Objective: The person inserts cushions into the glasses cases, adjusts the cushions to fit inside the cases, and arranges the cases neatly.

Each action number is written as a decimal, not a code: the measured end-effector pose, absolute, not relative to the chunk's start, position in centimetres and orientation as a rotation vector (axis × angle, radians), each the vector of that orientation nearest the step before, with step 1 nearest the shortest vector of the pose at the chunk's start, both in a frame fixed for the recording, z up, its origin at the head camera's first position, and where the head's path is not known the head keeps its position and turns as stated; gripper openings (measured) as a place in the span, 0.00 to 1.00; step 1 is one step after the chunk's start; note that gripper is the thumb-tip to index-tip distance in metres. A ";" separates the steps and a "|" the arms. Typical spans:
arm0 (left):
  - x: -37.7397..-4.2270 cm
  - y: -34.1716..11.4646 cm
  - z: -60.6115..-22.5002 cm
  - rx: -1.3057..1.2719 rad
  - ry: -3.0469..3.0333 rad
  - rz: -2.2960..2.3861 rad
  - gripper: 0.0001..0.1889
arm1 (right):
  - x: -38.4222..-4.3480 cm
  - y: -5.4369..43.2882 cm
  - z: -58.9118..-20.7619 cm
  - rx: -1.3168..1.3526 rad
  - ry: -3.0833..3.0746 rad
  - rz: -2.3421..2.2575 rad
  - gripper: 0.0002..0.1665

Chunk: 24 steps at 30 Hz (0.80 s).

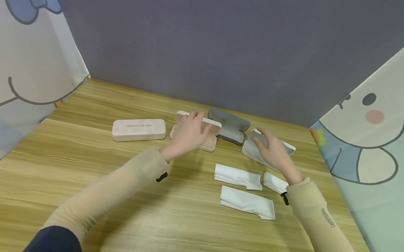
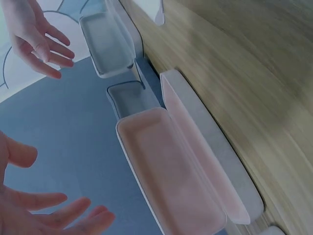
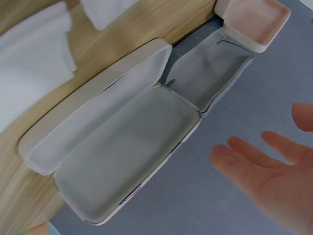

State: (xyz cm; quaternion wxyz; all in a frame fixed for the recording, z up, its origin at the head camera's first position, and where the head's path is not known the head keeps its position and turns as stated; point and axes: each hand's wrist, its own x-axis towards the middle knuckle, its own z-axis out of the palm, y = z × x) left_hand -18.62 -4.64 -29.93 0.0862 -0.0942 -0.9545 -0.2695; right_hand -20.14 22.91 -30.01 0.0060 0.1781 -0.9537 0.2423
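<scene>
My left hand [image 1: 190, 132] hovers over an open glasses case with a pink lining [image 1: 208, 143]. In the left wrist view its fingers are spread beside that case [image 2: 171, 171] and hold nothing. Above an open white glasses case with a grey lining [image 1: 255, 151] is my right hand [image 1: 273, 150]. The right wrist view shows the right hand [image 3: 274, 181] apart from the grey-lined case [image 3: 132, 152], fingers loosely extended with nothing in them. Between and behind these two stands an open dark grey glasses case [image 1: 231, 124]. All three open cases look empty inside.
A closed white glasses case [image 1: 139, 130] with small lettering lies on the left of the wooden table [image 1: 135, 224]. Three folded white cloths, a middle one [image 1: 238, 176], a front one [image 1: 247, 203] and a right one [image 1: 275, 183], lie nearer me. A grey panel [image 1: 202, 42] rises behind.
</scene>
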 end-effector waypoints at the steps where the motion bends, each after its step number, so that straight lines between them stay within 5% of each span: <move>1: -18.7 -4.5 -30.0 -0.293 -2.845 -0.805 0.29 | -20.1 23.1 -30.1 0.562 -2.980 0.754 0.31; 24: -18.2 -1.3 -32.6 -0.504 -2.907 -0.805 0.29 | -18.0 26.0 -31.8 0.630 -3.004 0.651 0.28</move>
